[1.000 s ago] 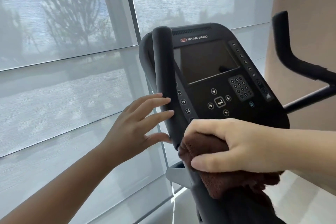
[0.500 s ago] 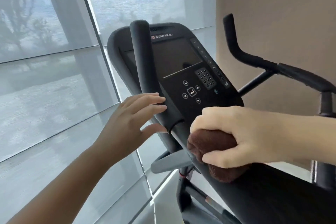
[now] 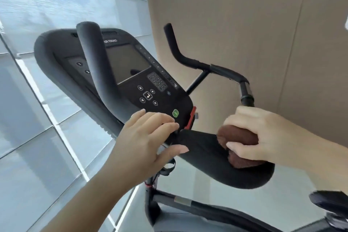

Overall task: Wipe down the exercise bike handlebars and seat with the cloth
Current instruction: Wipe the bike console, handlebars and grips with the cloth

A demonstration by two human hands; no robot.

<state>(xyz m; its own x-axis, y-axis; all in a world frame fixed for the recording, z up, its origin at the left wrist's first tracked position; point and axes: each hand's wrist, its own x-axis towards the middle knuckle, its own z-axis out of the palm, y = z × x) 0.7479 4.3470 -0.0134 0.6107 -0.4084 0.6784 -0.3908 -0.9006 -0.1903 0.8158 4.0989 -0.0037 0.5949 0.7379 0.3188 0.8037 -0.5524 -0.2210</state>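
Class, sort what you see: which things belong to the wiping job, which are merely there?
Job: brown cloth, gripped by right hand; black handlebar pad beneath it; left hand, open.
Merely there: console; green button; window blind; beige wall.

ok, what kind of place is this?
Likely a gym or fitness room: an exercise-bike console, black handlebars, tall shaded windows. The right hand grips a cloth.

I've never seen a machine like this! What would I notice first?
The black screen panel with buttons fills the middle left. Lower right, the right hand grips a brown cloth on the padded handlebar. The left hand, fingers relaxed, is at the panel's lower edge near a green button.
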